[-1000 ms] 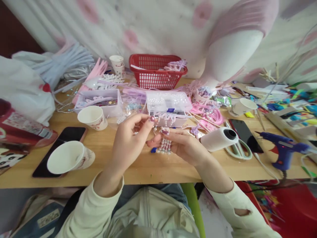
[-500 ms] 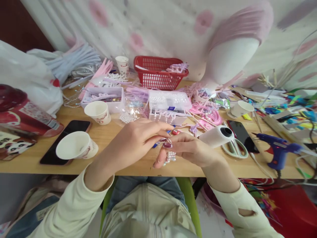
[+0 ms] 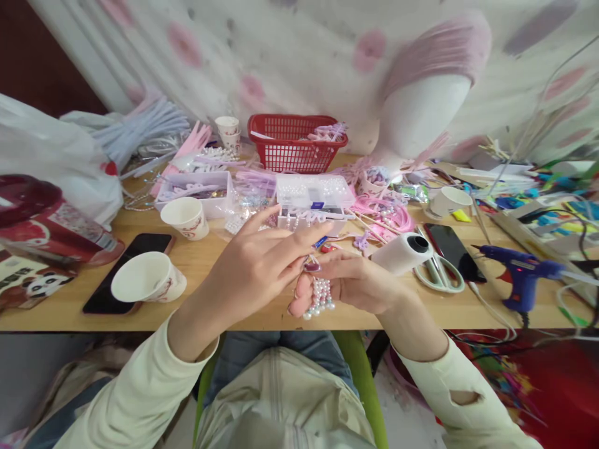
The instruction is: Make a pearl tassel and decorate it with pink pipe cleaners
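5 of my right hand's [image 3: 362, 280] digits are curling round a beaded tassel [image 3: 321, 298], thumb clamping its top; my left hand [image 3: 253, 265] is spreading its fingers just beside that grip.

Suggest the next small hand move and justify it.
Probably steady the pearl strands with the right hand while the left hand draws its fingertips together at their top: the strands dangle, and both hands meet there.

Bottle [image 3: 70, 227] beside panda-print packet [image 3: 35, 282]; stacked paper cups [image 3: 229, 135].
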### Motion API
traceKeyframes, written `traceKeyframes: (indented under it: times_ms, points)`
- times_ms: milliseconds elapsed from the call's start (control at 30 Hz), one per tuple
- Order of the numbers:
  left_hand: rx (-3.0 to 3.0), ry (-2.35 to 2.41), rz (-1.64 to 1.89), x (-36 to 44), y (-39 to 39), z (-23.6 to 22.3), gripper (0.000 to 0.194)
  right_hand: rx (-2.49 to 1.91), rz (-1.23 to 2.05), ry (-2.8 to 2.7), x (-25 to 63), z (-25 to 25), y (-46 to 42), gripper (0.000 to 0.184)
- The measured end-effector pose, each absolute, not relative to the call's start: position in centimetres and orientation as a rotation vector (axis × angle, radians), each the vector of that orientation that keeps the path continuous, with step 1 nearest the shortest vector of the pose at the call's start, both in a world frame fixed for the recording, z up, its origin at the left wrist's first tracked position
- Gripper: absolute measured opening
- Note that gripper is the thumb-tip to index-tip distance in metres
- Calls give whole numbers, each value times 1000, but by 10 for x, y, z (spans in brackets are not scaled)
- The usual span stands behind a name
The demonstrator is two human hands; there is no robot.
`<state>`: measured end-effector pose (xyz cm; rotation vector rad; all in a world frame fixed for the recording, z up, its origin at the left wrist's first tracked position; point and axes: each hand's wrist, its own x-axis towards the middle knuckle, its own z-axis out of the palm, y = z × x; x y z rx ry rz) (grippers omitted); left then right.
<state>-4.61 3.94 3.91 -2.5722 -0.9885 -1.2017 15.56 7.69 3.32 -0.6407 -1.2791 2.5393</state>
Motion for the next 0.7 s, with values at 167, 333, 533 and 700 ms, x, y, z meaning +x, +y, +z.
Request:
traceKeyframes:
  times_ms: [167,333,533,700]
  points:
    - [-2532,-996,-1227,-46,42,36,51,-599,2574,-1232,158,28,77,27]
    - [-2575,-1090,-1244,-47,47,31,42,-598,2624,-1157,157,26,78,23]
    - [-3162,-1399,-1173,-60,53,31,74,-520,2664,-1055,152,20,85,22]
    - [-3128,-1310,-1182,-57,67,23,43,-512,2662,-975,147,16,89,26]
